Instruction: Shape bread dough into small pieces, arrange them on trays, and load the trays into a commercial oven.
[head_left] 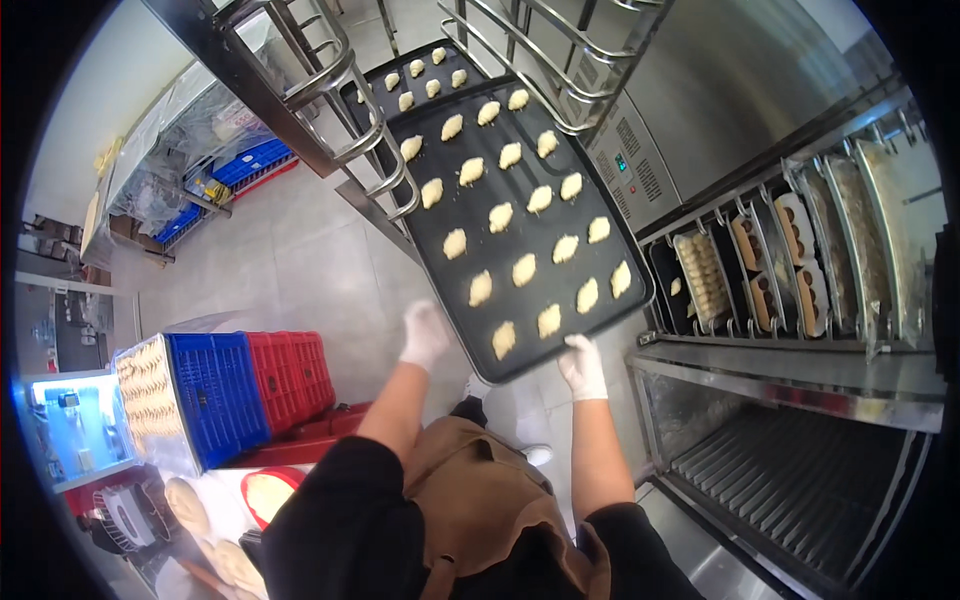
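A black baking tray (478, 237) reaches out of a metal rack (345, 150) toward me, its near end clear of the rails. Rows of small pale croissant-shaped dough pieces (499, 217) cover it. With a white glove on, my right hand (582, 368) grips the tray's near edge, right of the middle, thumb on the rim. My left hand (425, 332), also gloved, is just off the tray's left edge and blurred, so its fingers are hard to make out. Behind lies a second black tray (443, 95) with similar dough pieces, partly hidden.
To the right, a slotted shelf (790, 355) holds several trays on edge in the view, above a dark ribbed compartment (795, 470). Blue (215, 395) and red crates (290, 375) stand at left beside a tray of pastries (150, 400). A wrapped shelf unit (190, 130) stands far left.
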